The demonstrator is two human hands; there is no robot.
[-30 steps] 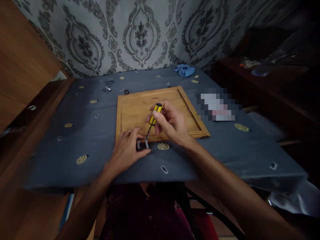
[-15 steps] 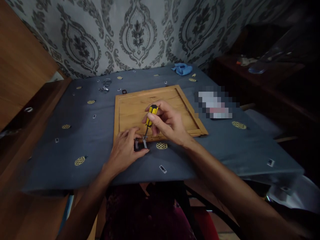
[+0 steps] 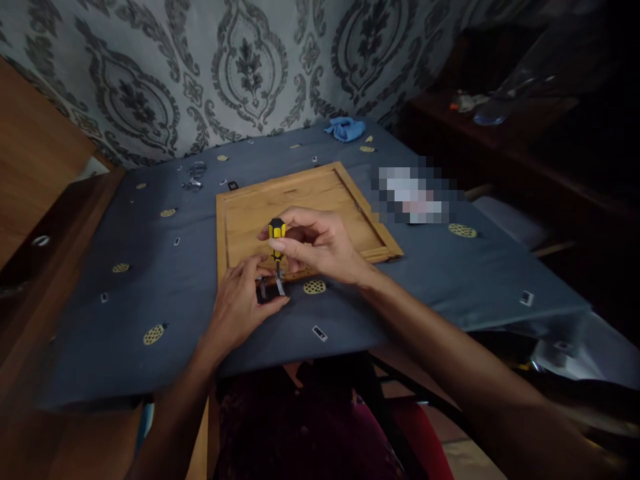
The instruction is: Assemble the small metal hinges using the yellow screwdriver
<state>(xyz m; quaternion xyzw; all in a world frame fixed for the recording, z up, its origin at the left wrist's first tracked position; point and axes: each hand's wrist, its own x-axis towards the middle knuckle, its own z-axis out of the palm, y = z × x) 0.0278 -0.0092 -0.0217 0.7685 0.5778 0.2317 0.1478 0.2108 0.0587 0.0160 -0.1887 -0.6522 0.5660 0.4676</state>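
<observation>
A framed wooden panel [image 3: 295, 207] lies flat on the blue tablecloth. My right hand [image 3: 320, 243] grips a yellow and black screwdriver [image 3: 277, 239], which stands nearly upright with its tip down at a small metal hinge [image 3: 280, 287]. The hinge sits at the panel's near edge, toward the left corner. My left hand [image 3: 241, 287] holds this hinge between thumb and fingers, its palm to the left. The exact contact at the screwdriver's tip is too small to tell.
Metal hinge parts [image 3: 194, 177] lie at the back left of the table [image 3: 200, 347]. A dark fitting [image 3: 233, 186] is by the panel's far edge. A blue cloth [image 3: 346, 129] rests at the back, and a blurred-out packet [image 3: 415, 197] lies right of the panel.
The screwdriver has swung from a rightward lean to nearly upright, with my right hand moved left around it. The whole view has shifted slightly. My left hand keeps its hold.
</observation>
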